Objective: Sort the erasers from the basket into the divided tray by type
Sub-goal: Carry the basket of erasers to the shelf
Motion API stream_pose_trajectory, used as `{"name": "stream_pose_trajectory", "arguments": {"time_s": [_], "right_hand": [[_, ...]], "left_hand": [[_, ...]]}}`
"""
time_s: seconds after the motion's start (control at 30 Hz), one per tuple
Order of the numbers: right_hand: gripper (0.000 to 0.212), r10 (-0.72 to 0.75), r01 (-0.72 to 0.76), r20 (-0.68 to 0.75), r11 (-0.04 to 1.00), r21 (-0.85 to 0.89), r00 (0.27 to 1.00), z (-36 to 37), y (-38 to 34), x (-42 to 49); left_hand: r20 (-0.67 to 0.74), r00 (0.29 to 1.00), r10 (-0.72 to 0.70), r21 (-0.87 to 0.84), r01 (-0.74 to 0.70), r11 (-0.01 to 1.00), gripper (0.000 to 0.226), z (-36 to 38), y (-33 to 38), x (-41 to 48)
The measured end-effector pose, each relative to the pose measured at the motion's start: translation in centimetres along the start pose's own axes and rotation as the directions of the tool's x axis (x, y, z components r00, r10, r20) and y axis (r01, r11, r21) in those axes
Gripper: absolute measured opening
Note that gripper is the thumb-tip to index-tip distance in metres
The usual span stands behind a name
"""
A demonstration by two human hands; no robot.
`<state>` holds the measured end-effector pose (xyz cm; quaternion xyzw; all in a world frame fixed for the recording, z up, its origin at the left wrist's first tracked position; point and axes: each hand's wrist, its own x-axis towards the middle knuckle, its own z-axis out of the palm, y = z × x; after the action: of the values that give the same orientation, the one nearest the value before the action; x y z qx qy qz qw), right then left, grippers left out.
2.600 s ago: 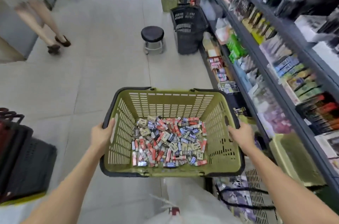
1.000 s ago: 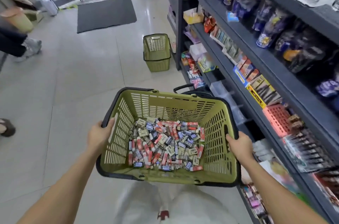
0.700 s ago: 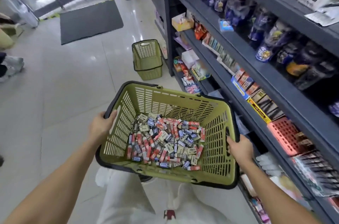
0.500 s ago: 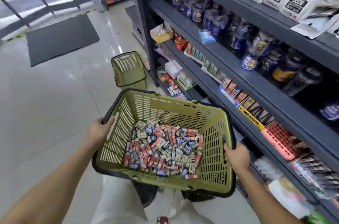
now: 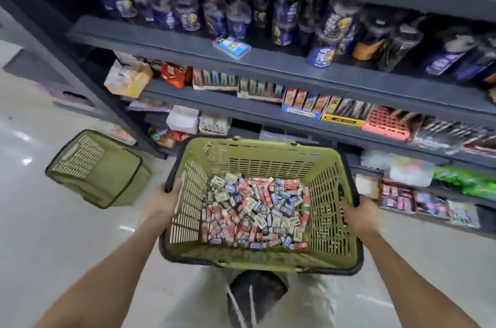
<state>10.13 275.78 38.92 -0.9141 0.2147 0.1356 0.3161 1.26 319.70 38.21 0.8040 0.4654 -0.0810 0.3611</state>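
I carry an olive-green plastic basket with a black rim in front of me, above the floor. Its bottom is covered with several small wrapped erasers in red, blue and beige sleeves, all mixed together. My left hand grips the basket's left rim, fingers curled over the edge. My right hand grips the right rim the same way. I see no divided tray in this view.
Dark grey store shelving full of packaged goods fills the view ahead and to the right. A second green basket lies on the pale tiled floor at the left. A salmon-coloured crate stands on a middle shelf.
I have walked down the aisle and turned right with the basket, so the shelves now face me. The floor basket has shifted from ahead to my left. Both hands keep their grip.
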Motion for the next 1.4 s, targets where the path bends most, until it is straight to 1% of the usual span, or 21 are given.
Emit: {"name": "stream_pose_trajectory", "arguments": {"time_s": [0.07, 0.13, 0.23, 0.27, 0.4, 0.57, 0.67, 0.8, 0.87, 0.97, 1.03, 1.07, 1.17, 1.23, 1.3, 1.4], "right_hand": [[0.020, 0.053, -0.053, -0.035, 0.999, -0.002, 0.998, 0.4, 0.8, -1.3], [0.021, 0.093, -0.096, -0.073, 0.995, -0.028, 0.993, 0.7, 1.6, -2.2], [0.022, 0.126, -0.129, -0.111, 0.992, -0.017, 0.986, 0.6, 2.9, -2.1], [0.022, 0.133, -0.134, -0.109, 0.991, -0.004, 0.985, 0.6, 3.4, -1.7], [0.020, 0.133, -0.129, -0.089, 0.991, 0.046, 0.987, 0.9, 5.9, 0.9], [0.013, 0.102, -0.099, -0.092, 0.995, 0.029, 0.991, 2.6, 9.9, 5.7], [0.011, 0.095, -0.090, -0.104, 0.995, 0.044, 0.990, 3.7, 12.8, 8.6], [0.006, 0.103, -0.098, -0.120, 0.994, 0.044, 0.987, 5.0, 16.9, 11.7], [0.007, 0.107, -0.100, -0.137, 0.993, 0.059, 0.985, 5.6, 18.7, 13.1], [0.006, 0.113, -0.102, -0.151, 0.992, 0.074, 0.982, 6.7, 21.1, 15.0], [0.006, 0.112, -0.103, -0.142, 0.992, 0.072, 0.983, 7.6, 22.4, 16.2], [0.007, 0.109, -0.102, -0.129, 0.993, 0.061, 0.986, 8.1, 23.0, 16.8], [0.017, 0.094, -0.095, -0.071, 0.995, -0.009, 0.993, 9.8, 24.8, 19.2], [0.024, 0.078, -0.081, -0.027, 0.989, -0.124, 0.997, 11.0, 25.9, 20.5], [0.025, 0.058, -0.057, -0.001, 0.978, -0.203, 0.998, 12.1, 26.8, 21.5], [0.020, 0.053, -0.056, -0.022, 0.987, -0.152, 0.998, 13.4, 27.9, 22.6]], "left_hand": [[0.032, 0.997, 0.065, 0.065, -0.067, 0.996, 0.049, 0.3, 1.1, 1.6], [0.072, 0.990, 0.123, 0.081, -0.129, 0.988, 0.042, 1.1, 2.3, 2.2], [0.104, 0.980, 0.171, -0.010, -0.171, 0.985, 0.039, 3.4, 3.5, 2.6], [0.107, 0.977, 0.183, -0.017, -0.182, 0.983, 0.038, 4.2, 3.8, 2.5], [0.130, 0.970, 0.208, 0.033, -0.214, 0.976, 0.040, 7.8, 3.9, 2.6], [0.162, 0.970, 0.181, -0.036, -0.178, 0.983, 0.045, 13.5, 3.0, 3.8], [0.190, 0.966, 0.178, -0.027, -0.176, 0.984, 0.047, 16.5, 2.7, 4.9], [0.247, 0.939, 0.241, -0.041, -0.239, 0.970, 0.038, 20.4, 2.7, 5.8], [0.272, 0.918, 0.288, -0.007, -0.297, 0.955, 0.038, 22.3, 2.8, 6.3], [0.265, 0.905, 0.334, 0.076, -0.365, 0.928, 0.043, 25.0, 2.6, 6.9], [0.294, 0.886, 0.358, 0.155, -0.414, 0.897, 0.035, 26.8, 2.1, 7.3], [0.305, 0.881, 0.362, 0.186, -0.427, 0.885, 0.034, 27.7, 1.9, 7.6], [0.300, 0.879, 0.371, 0.287, -0.454, 0.844, 0.042, 30.4, 0.5, 9.0], [0.291, 0.882, 0.370, 0.343, -0.457, 0.820, 0.043, 32.0, -0.4, 10.0], [0.280, 0.877, 0.390, 0.376, -0.474, 0.796, 0.044, 33.2, -1.4, 10.9], [0.243, 0.869, 0.432, 0.364, -0.494, 0.790, 0.047, 34.1, -2.4, 12.2]]}}
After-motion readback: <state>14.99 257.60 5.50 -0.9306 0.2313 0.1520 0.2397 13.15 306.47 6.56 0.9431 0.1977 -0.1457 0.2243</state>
